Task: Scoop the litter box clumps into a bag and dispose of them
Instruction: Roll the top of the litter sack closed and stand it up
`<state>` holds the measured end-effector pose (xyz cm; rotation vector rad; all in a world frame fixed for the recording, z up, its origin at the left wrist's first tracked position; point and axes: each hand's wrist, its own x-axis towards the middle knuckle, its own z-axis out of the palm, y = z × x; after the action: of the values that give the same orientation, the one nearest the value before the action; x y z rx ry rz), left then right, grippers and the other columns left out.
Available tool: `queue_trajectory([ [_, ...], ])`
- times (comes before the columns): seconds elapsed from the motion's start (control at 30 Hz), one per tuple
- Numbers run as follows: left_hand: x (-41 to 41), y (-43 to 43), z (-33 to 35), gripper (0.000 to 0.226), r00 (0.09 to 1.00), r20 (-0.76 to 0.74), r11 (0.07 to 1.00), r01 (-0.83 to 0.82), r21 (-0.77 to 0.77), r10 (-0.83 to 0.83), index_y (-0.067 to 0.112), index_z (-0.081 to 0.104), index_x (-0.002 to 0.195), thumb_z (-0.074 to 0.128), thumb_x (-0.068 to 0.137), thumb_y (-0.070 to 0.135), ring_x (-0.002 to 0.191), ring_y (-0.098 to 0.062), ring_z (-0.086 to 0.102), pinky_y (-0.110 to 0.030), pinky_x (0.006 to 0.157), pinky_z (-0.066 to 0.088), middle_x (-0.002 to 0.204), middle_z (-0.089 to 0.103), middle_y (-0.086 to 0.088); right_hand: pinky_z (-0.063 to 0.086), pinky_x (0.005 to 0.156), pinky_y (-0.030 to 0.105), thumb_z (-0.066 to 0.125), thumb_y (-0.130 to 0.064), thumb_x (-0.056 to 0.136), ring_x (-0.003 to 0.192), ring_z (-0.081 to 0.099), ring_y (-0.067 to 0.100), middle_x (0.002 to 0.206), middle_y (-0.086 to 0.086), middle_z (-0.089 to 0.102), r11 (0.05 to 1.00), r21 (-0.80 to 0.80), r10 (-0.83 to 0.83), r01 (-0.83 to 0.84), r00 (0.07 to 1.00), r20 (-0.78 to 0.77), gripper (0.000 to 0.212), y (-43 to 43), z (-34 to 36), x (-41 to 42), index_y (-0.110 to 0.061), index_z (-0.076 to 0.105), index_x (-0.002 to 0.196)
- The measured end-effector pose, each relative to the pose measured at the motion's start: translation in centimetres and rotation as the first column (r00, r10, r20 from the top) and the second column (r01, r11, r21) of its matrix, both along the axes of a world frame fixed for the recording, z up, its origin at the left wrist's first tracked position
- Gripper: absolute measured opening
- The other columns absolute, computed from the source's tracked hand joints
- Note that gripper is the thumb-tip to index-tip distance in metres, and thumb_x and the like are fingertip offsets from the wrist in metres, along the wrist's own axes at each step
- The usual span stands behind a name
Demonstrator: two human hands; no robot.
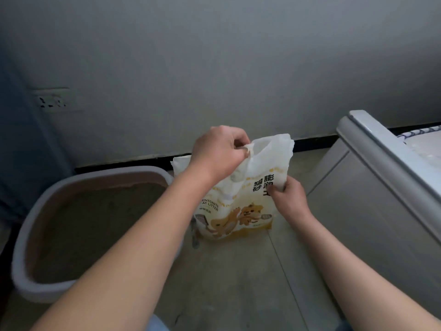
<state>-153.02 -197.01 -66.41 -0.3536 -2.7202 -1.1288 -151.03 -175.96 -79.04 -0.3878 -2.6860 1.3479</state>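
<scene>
Two bare forearms reach in from the near edge, the left forearm (133,235) and the right forearm (346,271), both ending at one bag.

At far left, one white wall socket plate (53,101) sits on the grey wall. Below it on the tiled floor (238,283) stands one rounded grey plastic litter box (23,259), open-topped and filled with pale brown litter (90,225); no single clumps can be told apart. One small grey plastic piece (195,232), mostly hidden, shows in the gap between box and bag; what it is cannot be told.

Just right of the box, one white and yellow plastic cat-litter bag (238,211) with a cartoon tiger print stands upright on the floor, near the black skirting strip (133,162). The left hand (219,151) grips its crumpled top edge, fingers curled tight around the plastic. The right hand (290,199) pinches the bag's right side lower down, fingers curled into the film.

At far right stands one pale grey cabinet (381,211) with a white top, apart from the bag.
</scene>
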Motion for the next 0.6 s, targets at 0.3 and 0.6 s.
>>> queue_trajectory([
  [0.3, 0.0, -2.5, -3.1, 0.070, 0.992, -0.064, 0.893, 0.068, -0.446, -0.108, 0.030, 0.057, 0.127, 0.059, 0.075, 0.076, 0.118, -0.019, 0.053, -0.039, 0.100, 0.040, 0.124, 0.061, 0.006, 0.053, 0.074, 0.035, 0.068, -0.014, 0.089, 0.086, 0.067, 0.025, 0.081, -0.004, 0.068, 0.999, 0.028, -0.028, 0.025, 0.995, 0.097, 0.014, 0.7, -2.0, 0.1, -0.025, 0.063, 0.081],
  [0.6, -0.5, -7.6, -9.1, 0.146, 0.760, 0.645, 0.996, -0.091, -0.014, 0.079, 0.029, -0.009, 0.158, 0.089, 0.055, 0.060, 0.149, -0.021, 0.025, -0.042, 0.119, 0.030, 0.166, 0.016, 0.000, 0.041, 0.068, 0.027, 0.066, -0.018, 0.092, 0.080, 0.061, 0.020, 0.084, -0.003, 0.066, 0.991, -0.011, -0.131, 0.133, 0.986, 0.107, 0.009, 0.7, -2.7, -0.7, -0.017, 0.069, 0.101],
])
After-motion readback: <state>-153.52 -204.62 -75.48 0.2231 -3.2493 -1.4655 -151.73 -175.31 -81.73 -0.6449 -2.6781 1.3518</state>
